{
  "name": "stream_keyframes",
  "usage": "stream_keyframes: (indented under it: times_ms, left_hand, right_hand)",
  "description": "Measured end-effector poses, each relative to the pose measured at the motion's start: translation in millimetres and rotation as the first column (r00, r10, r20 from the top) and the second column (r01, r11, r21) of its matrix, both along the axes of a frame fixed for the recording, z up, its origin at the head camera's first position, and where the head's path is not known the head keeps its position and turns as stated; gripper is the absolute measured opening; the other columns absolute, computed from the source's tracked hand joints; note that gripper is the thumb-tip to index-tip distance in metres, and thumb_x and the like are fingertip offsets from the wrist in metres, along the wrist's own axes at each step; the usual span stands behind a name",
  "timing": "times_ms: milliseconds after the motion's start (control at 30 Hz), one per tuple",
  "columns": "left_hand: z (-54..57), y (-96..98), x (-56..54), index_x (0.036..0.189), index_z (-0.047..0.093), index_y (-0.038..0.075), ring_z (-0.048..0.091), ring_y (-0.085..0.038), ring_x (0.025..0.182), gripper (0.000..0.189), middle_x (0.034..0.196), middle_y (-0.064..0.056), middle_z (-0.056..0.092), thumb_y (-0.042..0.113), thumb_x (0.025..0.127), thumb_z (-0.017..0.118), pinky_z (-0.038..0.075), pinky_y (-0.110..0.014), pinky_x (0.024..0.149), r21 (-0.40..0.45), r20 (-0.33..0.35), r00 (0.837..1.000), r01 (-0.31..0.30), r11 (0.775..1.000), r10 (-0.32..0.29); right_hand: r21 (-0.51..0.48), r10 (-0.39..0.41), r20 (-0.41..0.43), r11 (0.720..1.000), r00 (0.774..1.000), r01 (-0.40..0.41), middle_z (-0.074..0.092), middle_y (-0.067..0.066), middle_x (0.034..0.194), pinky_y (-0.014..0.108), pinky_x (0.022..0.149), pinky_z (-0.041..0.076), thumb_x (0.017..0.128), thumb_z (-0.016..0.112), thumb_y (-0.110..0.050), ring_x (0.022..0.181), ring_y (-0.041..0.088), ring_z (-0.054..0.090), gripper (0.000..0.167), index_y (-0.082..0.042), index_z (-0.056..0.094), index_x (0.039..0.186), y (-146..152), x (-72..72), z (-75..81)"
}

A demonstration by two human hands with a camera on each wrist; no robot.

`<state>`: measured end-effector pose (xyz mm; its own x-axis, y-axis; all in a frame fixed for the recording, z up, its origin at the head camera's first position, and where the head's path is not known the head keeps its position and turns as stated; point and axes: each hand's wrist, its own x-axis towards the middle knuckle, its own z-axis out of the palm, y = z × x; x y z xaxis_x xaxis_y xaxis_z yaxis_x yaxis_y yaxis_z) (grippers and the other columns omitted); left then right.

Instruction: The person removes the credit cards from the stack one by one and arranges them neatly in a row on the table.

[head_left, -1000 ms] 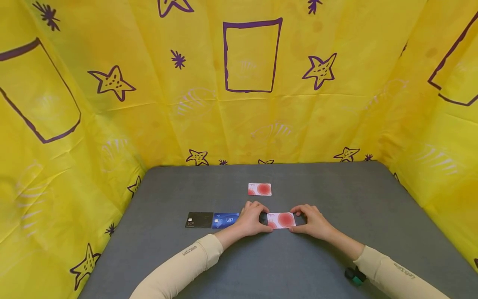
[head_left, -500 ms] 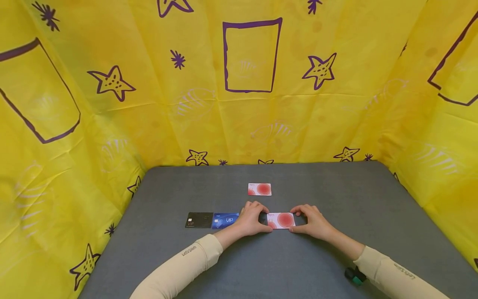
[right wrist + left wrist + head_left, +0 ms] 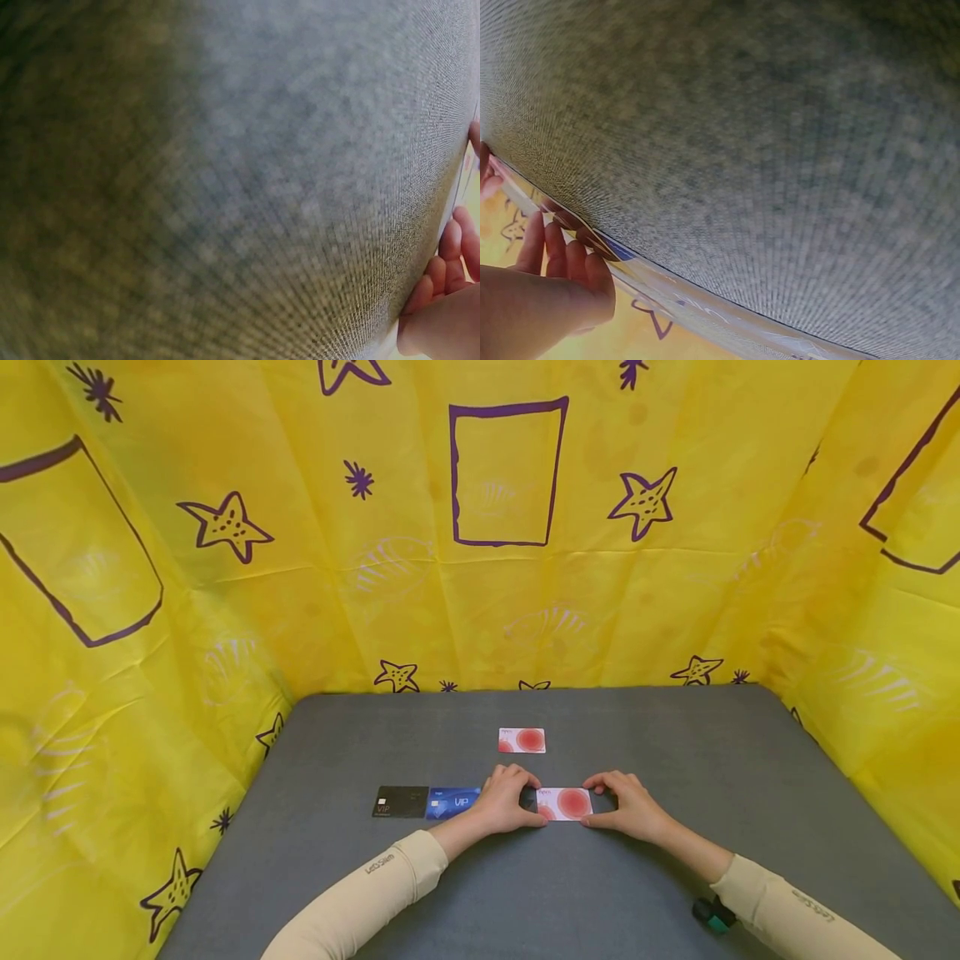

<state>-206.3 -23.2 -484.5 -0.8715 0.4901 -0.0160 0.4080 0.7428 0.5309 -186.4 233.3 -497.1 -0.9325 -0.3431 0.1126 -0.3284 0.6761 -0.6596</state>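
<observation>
A white card with red circles (image 3: 565, 804) lies on the grey table between the two hands. My left hand (image 3: 508, 802) grips its left edge with thumb and forefinger at the corners. At the right edge, my right hand (image 3: 628, 806) holds it the same way. Left of these hands, a blue VIP card (image 3: 450, 802) lies partly hidden under the left hand, side by side with a black VIP card (image 3: 400, 802). A second white card with red circles (image 3: 522, 741) lies farther back. The left wrist view catches the left hand (image 3: 555, 292) low at the table surface.
The grey table (image 3: 360, 893) fills the lower part of the head view. Yellow cloth (image 3: 337, 610) with purple drawings surrounds its back and sides. A dark wrist device with a green part (image 3: 714, 915) hangs below the right sleeve.
</observation>
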Motion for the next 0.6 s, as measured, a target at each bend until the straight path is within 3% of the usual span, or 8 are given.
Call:
stream_keyframes:
  times_ms: [267, 600]
  left_hand:
    - [1.3, -3.1, 0.1, 0.115, 0.065, 0.011, 0.044, -0.02, 0.105, 0.049, 0.111, -0.003, 0.056, 0.037, 0.076, 0.081, 0.037, -0.038, 0.09, 0.012, 0.015, 0.999, 0.031, 0.999, -0.031]
    - [-0.1, -9.0, -5.6, 0.112, 0.066, 0.008, 0.048, -0.019, 0.101, 0.044, 0.107, -0.004, 0.061, 0.033, 0.079, 0.081, 0.042, -0.033, 0.09, 0.146, 0.017, 0.998, 0.05, 0.988, -0.053]
  right_hand:
    - [-0.021, -0.012, 0.02, 1.0, 1.0, 0.012, 0.056, 0.0, 0.095, 0.038, 0.077, 0.034, 0.072, 0.086, -0.034, 0.091, 0.022, 0.043, 0.05, -0.01, 0.065, 0.11, 0.1, -0.7, 0.0]
    - [-0.091, -0.025, 0.022, 0.995, 0.999, 0.027, 0.061, 0.001, 0.097, 0.036, 0.079, 0.042, 0.073, 0.085, -0.032, 0.09, 0.02, 0.049, 0.046, -0.012, 0.067, 0.11, -6.6, -5.6, 2.7]
